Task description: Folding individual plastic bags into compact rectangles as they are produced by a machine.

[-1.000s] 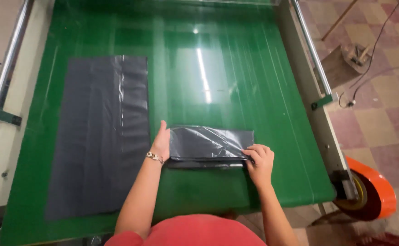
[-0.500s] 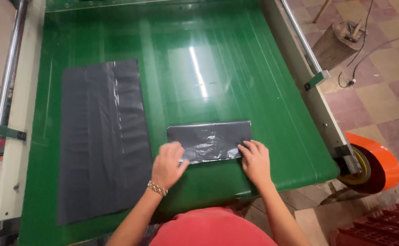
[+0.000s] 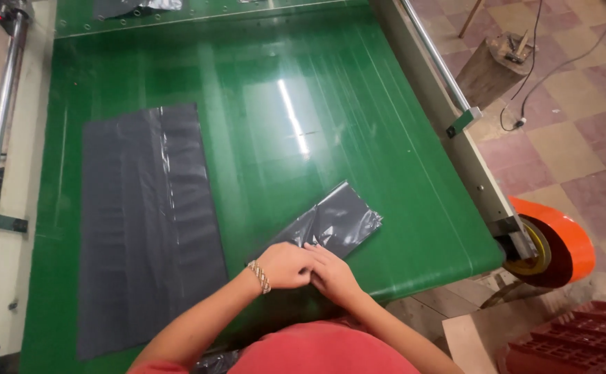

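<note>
A folded grey plastic bag (image 3: 334,223) lies slanted on the green conveyor belt (image 3: 358,125), near its front edge. My left hand (image 3: 285,264) and my right hand (image 3: 332,275) meet at the bag's near end and pinch it together, fingers closed on the plastic. A bracelet sits on my left wrist. To the left, a long flat grey plastic bag (image 3: 147,221) lies spread out on the belt, untouched.
Metal rails run down both sides of the belt: a left rail (image 3: 2,111) and a right rail (image 3: 431,55). An orange tape roll (image 3: 555,242) hangs at the front right corner. More grey plastic (image 3: 137,5) shows at the belt's far end. Red crates (image 3: 580,339) stand on the tiled floor.
The folded bag has turned from lying crosswise to a slant and slid toward me. Both hands moved from its two ends to meet at its near end.
</note>
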